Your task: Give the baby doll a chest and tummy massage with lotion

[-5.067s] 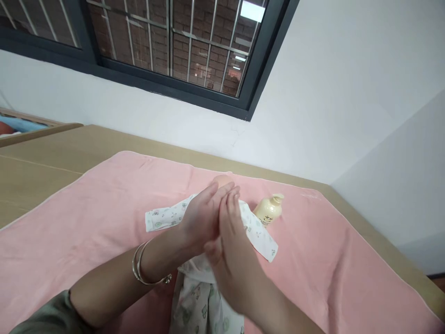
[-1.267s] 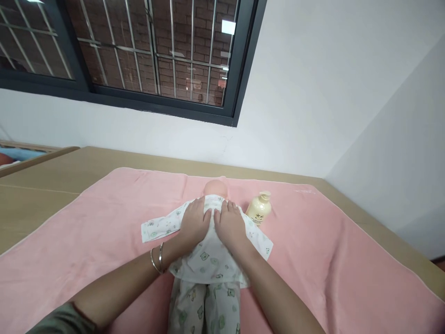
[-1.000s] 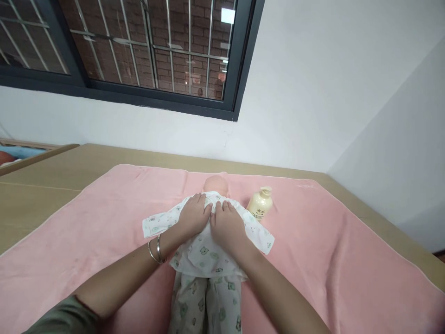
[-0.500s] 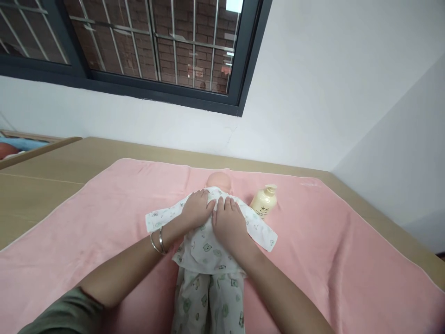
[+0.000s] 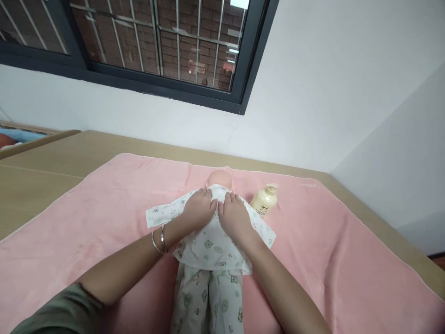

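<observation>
Doll (image 5: 210, 241): lies face-down on the pink towel (image 5: 86, 208), head (image 5: 219, 177) toward the wall, dressed in a printed shirt and trousers.
Left hand (image 5: 200, 209) and right hand (image 5: 234, 217): we lay both flat and open on its upper back, side by side, gripping nothing, palms pressing the shirt smooth.
Bracelets (image 5: 158, 239): on our left wrist.
Bottle (image 5: 264, 200): stands just beside the doll's right sleeve, within our easy reach.
</observation>
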The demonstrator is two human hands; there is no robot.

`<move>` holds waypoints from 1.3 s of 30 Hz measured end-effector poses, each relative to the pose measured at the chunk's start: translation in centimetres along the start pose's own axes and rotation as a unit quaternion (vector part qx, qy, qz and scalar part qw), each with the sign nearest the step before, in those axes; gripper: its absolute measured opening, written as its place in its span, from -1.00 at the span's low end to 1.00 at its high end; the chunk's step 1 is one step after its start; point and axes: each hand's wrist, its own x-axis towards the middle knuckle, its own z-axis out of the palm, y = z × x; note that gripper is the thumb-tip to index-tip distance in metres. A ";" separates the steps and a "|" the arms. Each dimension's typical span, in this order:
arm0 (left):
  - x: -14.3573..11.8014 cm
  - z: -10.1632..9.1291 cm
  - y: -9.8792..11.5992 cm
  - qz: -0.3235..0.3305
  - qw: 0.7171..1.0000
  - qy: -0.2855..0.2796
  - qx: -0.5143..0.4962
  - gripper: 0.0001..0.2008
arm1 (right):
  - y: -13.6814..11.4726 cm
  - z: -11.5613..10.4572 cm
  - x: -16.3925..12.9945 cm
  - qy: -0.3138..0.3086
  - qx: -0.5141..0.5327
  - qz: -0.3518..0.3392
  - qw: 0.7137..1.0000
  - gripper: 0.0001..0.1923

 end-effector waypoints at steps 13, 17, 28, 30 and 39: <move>0.7 0.4 -0.9 -0.016 0.999 -0.004 -0.039 -0.65 | 2.1 0.9 1.9 0.009 0.053 -0.012 0.998 -0.38; 0.7 0.9 -1.2 -0.006 0.999 0.016 -0.042 -0.63 | 2.1 1.4 1.9 0.019 0.065 -0.013 0.998 -0.38; -2.3 2.2 1.4 -0.049 0.998 0.030 0.031 -0.45 | 5.0 0.4 2.3 -0.042 0.152 -0.082 0.984 -0.27; -1.9 2.0 1.0 -0.049 0.998 0.014 0.025 -0.43 | 4.2 0.4 2.1 -0.031 0.122 -0.081 0.989 -0.31; 1.3 1.2 -2.2 -0.019 0.997 -0.044 -0.061 -0.48 | -0.4 1.0 -0.6 0.025 0.025 -0.054 0.998 -0.37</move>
